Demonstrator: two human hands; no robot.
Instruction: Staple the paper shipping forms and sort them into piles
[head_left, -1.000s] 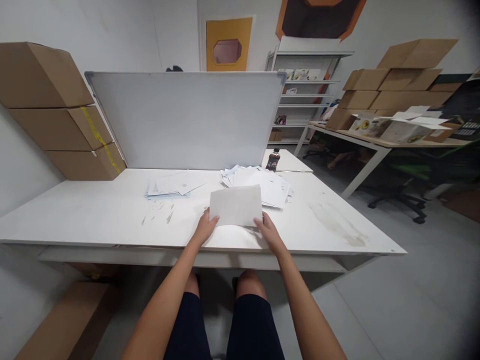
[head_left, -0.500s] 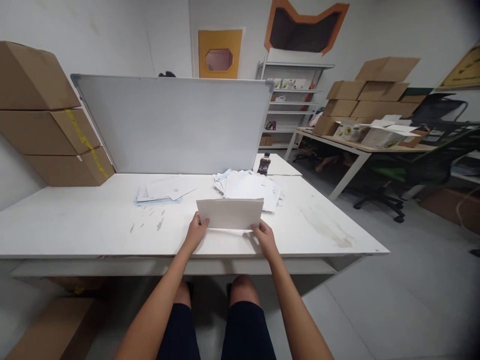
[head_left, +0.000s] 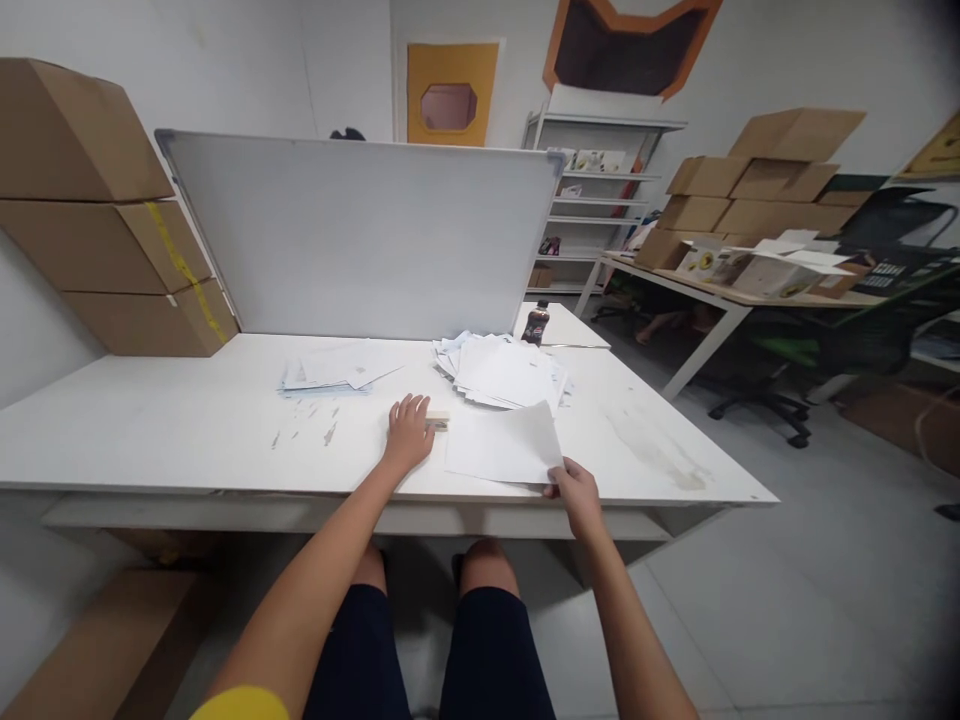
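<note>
My right hand (head_left: 576, 494) pinches the lower right corner of a white sheet of paper (head_left: 502, 445), whose upper right corner curls up off the table. To its left, my left hand (head_left: 409, 432) is closed over a small cream-coloured, block-like object (head_left: 438, 421) with a dark mark on its side. Only the right end of that object shows beyond my fingers; its kind is unclear. Just behind the sheet lies a messy pile of papers (head_left: 502, 370). A smaller, flatter stack of papers (head_left: 330, 372) rests farther left.
A whiteboard (head_left: 360, 240) stands along the back of the white table (head_left: 150, 430). Cardboard boxes (head_left: 135, 250) are stacked at the left. A dark drink bottle (head_left: 535, 323) stands behind the pile. A second table (head_left: 720, 292) with boxes and an office chair (head_left: 787, 415) are at the right.
My left hand has let go of the paper and moved onto the small cream-coloured object. My right hand has moved right, and the sheet has been lowered from upright to nearly flat.
</note>
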